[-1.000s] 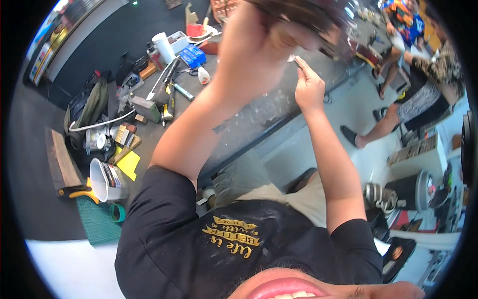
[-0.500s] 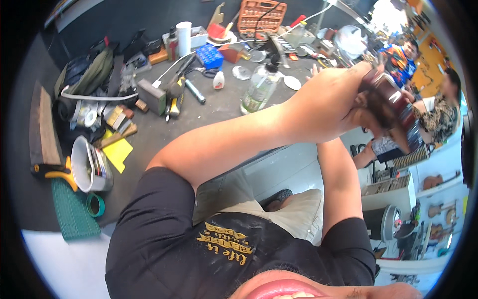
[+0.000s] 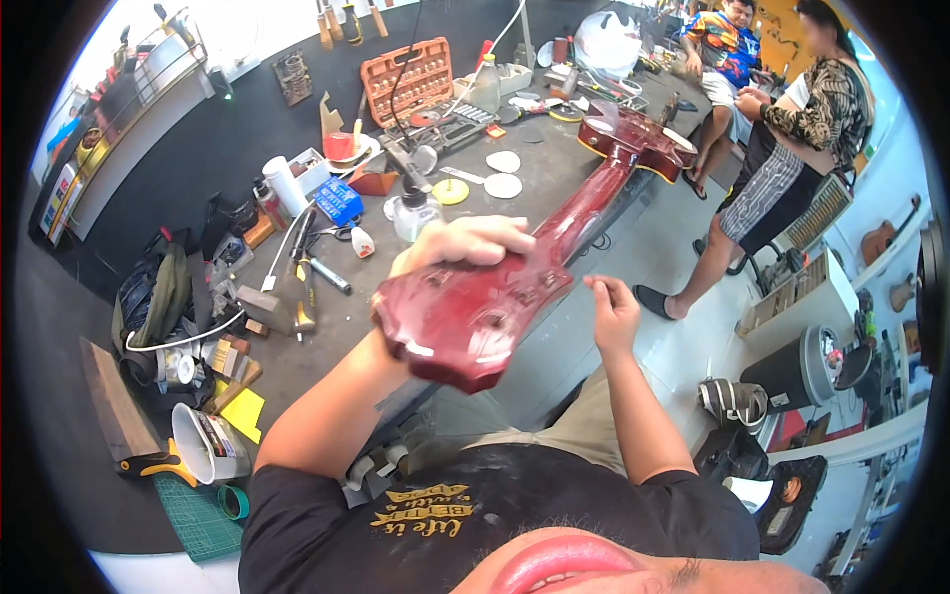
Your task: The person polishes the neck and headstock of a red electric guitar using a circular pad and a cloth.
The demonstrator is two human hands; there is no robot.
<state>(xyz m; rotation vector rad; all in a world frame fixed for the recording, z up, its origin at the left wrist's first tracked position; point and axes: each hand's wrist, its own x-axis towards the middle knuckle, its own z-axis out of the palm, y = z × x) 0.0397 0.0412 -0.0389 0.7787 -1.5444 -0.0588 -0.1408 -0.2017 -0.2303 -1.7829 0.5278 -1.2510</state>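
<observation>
A glossy dark red electric guitar (image 3: 589, 203) stretches from near me toward the far right. Its headstock (image 3: 465, 317) is close to me, over the bench's front edge. At the far end, the guitar body (image 3: 643, 144) lies at the bench edge, with pale binding along its rim. My left hand (image 3: 460, 243) is wrapped round the headstock, fingers over its left side; part of the hand is hidden behind the wood. My right hand (image 3: 616, 315) hovers just right of the headstock, apart from it. Its fingers are curled with the tips together, and anything between them is too small to make out.
On the dark workbench (image 3: 327, 322) are a pump bottle (image 3: 416, 213), white discs (image 3: 503, 185), an orange socket case (image 3: 408, 84) and a white tub (image 3: 208, 445). Two people sit at the right, beyond the guitar. A black bin (image 3: 792, 366) stands on the floor.
The view has swung, showing the whole guitar. My left hand has come left and nearer with the headstock, previously blurred at the right. My right hand, mostly hidden before, now shows beside it.
</observation>
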